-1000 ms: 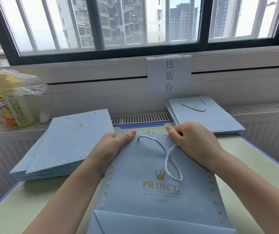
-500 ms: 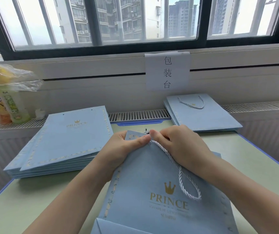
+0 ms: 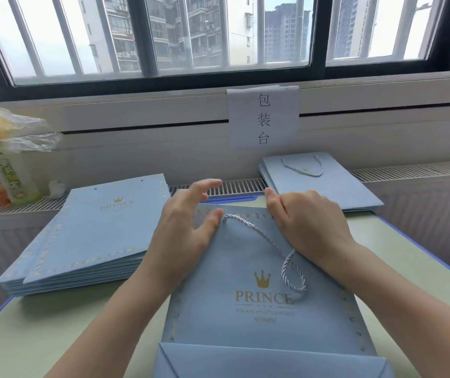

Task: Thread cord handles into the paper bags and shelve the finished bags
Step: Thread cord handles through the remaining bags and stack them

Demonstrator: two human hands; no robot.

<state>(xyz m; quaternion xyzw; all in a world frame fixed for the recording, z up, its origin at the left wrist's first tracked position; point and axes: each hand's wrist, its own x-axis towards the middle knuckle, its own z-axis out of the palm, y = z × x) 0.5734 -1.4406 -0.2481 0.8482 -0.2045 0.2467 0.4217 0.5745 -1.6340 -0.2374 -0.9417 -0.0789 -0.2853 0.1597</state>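
Tabletop [image 3: 54, 336]: both hands [image 3: 183, 230] on bag [image 3: 259, 323], cord [image 3: 273, 249] looped.

This is a small packing station in a room high up in a city. A paper sign [image 3: 263, 117] with three Chinese characters hangs under the window [image 3: 218, 36], which shows apartment towers. On the desk [image 3: 41, 336] lie stacks of flat blue bags [image 3: 87, 236] at the far left corner and corded bags [image 3: 327, 184] at the far right.
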